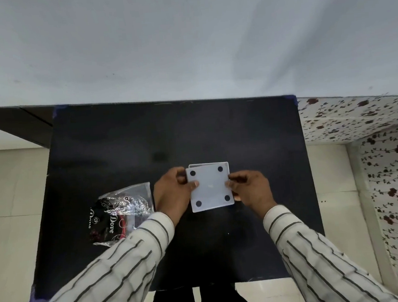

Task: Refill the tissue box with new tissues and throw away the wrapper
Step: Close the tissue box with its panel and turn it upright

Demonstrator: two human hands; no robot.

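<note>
Both hands on the tissue box (pixel 211 188), upside down mid-tabletop (pixel 120 138), four dark feet up. Left hand (pixel 173 194) pinches its left edge, right hand (pixel 249 189) its right, fingers curled shut. Box roughly square, equally near each. Wrapper (pixel 121 210) lies just left of the left hand, toward the table's left edge.

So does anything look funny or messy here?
A little. The white box sits upside down, its four dark feet facing up, with the left hand and right hand gripping its sides. The crinkled wrapper lies loose on the black table, left of the box, not thrown away yet.
</note>
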